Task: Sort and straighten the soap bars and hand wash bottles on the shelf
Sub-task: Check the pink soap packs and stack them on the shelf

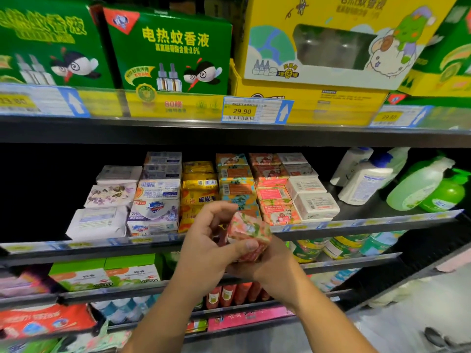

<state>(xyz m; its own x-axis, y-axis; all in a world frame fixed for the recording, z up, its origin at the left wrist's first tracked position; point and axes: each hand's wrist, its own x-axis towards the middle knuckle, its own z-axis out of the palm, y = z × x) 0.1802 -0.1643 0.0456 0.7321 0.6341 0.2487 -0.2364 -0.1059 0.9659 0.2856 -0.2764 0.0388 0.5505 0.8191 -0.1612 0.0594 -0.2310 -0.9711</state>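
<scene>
Shiny printed paper wrap on the pink floral soap bar (248, 233), catching the light. Green hand wash bottle (443, 194): translucent, glossy plastic. White bottle (364, 182): opaque, smooth plastic. Shelf edge (229, 135), dark matt metal. Green boxes (168, 49) up top, glossy cardboard.

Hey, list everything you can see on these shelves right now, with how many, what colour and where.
Mosquito liquid boxes: at least four, green and yellow, top shelf.
Price tag: one readable, yellow and blue, top shelf edge; others blurred.
Soap bars: many, white, purple, yellow, orange, pink, stacked in rows, middle shelf left and centre.
White bottles: about three, leaning, middle shelf right.
Green bottles: two, leaning, far right.
Coil boxes: two, green and white, lower shelf left.
Held soap bar: one, pink floral, before the middle shelf.
Left hand: grips the held soap bar.
Right hand: holds it from below.
</scene>
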